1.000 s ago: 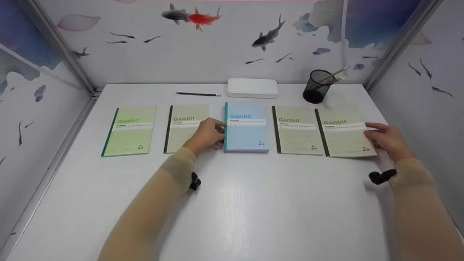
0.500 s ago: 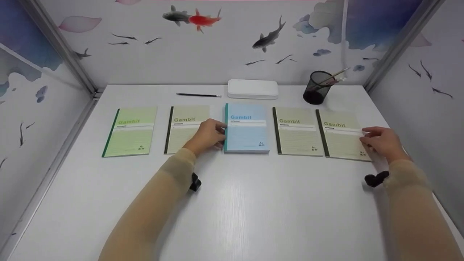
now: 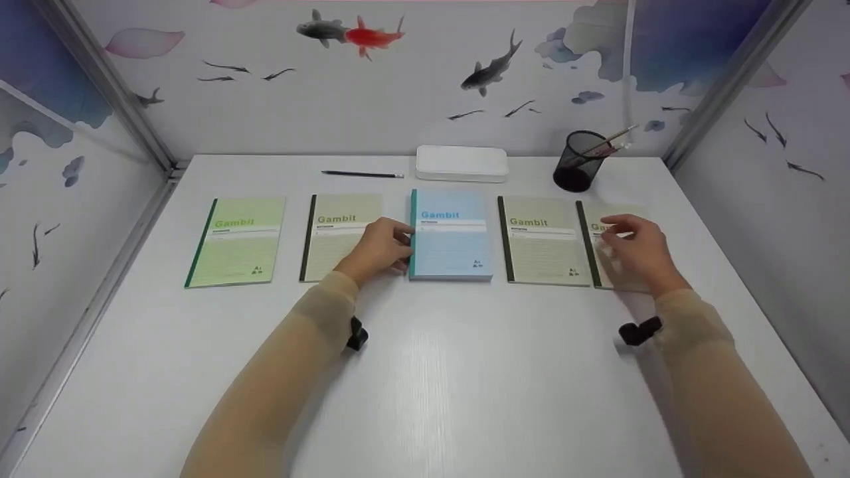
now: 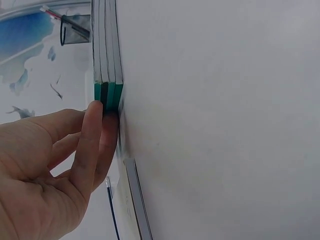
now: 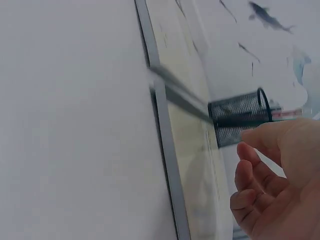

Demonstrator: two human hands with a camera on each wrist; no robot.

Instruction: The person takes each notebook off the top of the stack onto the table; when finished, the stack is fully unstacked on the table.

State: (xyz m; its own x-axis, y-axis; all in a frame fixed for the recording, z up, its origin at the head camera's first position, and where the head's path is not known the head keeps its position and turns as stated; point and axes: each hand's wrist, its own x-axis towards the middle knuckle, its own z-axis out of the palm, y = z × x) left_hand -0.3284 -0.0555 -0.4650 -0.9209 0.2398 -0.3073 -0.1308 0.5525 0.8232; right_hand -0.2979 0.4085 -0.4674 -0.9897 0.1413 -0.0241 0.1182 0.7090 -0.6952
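A blue notebook [image 3: 451,234] tops a stack in the middle of the row; the left wrist view shows the stack's green and dark spines [image 4: 108,95] edge-on. My left hand [image 3: 380,249] touches the spine side with its fingertips, its wrist over a beige notebook [image 3: 332,219]. My right hand [image 3: 641,247] hovers over the rightmost beige notebook [image 3: 604,275], hiding much of its cover. In the right wrist view the right hand's fingers [image 5: 245,172] are loosely bent, with nothing held. Another beige notebook [image 3: 546,255] lies between the blue one and the rightmost.
A light green notebook [image 3: 236,245] lies at the left end of the row. Behind the row are a black pencil [image 3: 362,174], a white case [image 3: 461,163] and a black mesh cup [image 3: 576,162] with pencils. Printed panels wall the white table [image 3: 431,385].
My right hand has let go of the rightmost notebook's right edge and moved left above its cover. That notebook's lifted edge has come down flat. The left hand stays at the blue notebook's spine.
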